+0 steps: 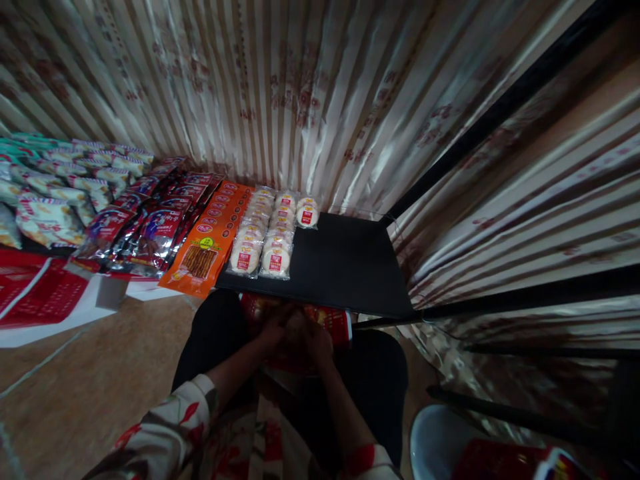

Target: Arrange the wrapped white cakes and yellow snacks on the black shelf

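Note:
A shiny red package with printed pictures (336,321) is at my lap, just below the near edge of the black table. Over its middle, my left hand (274,328) and my right hand (316,339) come together with their fingers curled inward. Deep shadow hides the fingertips, and I cannot make out what is between them. Just beyond my hands, round white wrapped biscuits with red labels (276,259) lie in overlapping columns. One more wrapped biscuit (307,213) starts a shorter column to the right.
Left of the biscuits lie an orange snack strip (204,233), several dark red packets (160,227) and white snack bags (50,217). The black tabletop (345,260) reaches right to a dark metal frame bar (450,160). A pale tub (435,433) stands low right. Curtains (280,87) hang behind.

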Available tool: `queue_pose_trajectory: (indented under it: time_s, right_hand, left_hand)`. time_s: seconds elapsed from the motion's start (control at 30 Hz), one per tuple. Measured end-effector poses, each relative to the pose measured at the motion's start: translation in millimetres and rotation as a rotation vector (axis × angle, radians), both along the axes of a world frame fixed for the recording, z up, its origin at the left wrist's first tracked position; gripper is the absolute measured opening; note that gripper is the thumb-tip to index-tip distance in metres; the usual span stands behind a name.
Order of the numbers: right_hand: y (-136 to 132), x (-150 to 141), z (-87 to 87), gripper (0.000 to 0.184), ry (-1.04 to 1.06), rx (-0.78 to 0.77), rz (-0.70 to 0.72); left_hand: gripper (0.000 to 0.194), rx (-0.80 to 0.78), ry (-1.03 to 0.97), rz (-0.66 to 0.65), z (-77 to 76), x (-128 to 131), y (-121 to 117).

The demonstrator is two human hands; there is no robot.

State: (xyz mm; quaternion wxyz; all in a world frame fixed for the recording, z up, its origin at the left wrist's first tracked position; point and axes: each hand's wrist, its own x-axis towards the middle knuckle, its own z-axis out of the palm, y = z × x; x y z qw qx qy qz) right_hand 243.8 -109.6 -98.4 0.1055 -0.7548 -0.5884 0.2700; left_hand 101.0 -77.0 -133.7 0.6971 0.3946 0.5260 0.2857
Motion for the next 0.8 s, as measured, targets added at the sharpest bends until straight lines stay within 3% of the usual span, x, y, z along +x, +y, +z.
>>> queue_pose_trajectory:
  time_s: [0.1,0.27,0.4,0.53,0.8]
  right_hand:
    - [-1,1,3.8,0.043,0.059,0.034,-0.053]
    - [-5,6,16.3,0.035,0.166,0.02,-0.127]
    - [-11,10,28.9,0.022,0.259,0.098,-0.146]
    - [-17,11,41.7,0.012,0.253,0.109,-0.149]
    - [-22,12,67.9,0.014,0.26,0.146,-0.101]
  left_hand:
    - [0.041,0.163,0.022,-0.023,17.2,-1,5]
    - [0.031,0.255,0.157,-0.081,39.6,-3,8]
    - [0.017,0.253,0.177,-0.12,52.9,-5,7]
    - [0.019,0.189,0.131,-0.032,61.8,-7,5]
    - [0.016,0.17,0.062,0.055,83.2,-12,4]
